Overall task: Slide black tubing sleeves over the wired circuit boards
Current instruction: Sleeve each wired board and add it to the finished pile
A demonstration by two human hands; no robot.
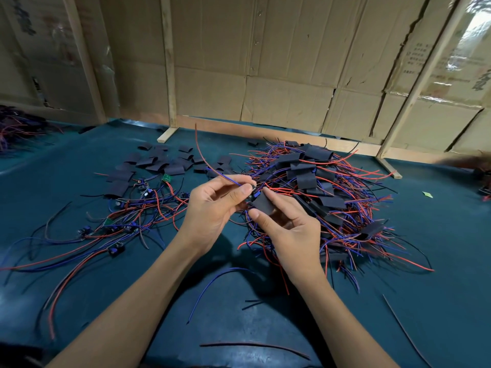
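Note:
Both hands meet above the middle of the teal table. My left hand [212, 205] pinches a small wired circuit board [253, 192] at its wire end; its red and blue leads arc up and to the left. My right hand [289, 229] holds a flat black tubing sleeve [263, 203] between thumb and forefinger, touching the board's near end. The board is mostly hidden by my fingers. Several loose empty sleeves [159, 163] lie at the back left. Bare wired boards [125, 221] lie spread at the left. A heap of sleeved boards [318, 187] rises at the right.
The teal table [438, 261] carries stray wire offcuts [220, 282] near its front edge. A cardboard wall on wooden battens [170, 75] closes the back. Another wire bundle [16, 126] lies far left. A small green scrap [427, 194] sits at the right.

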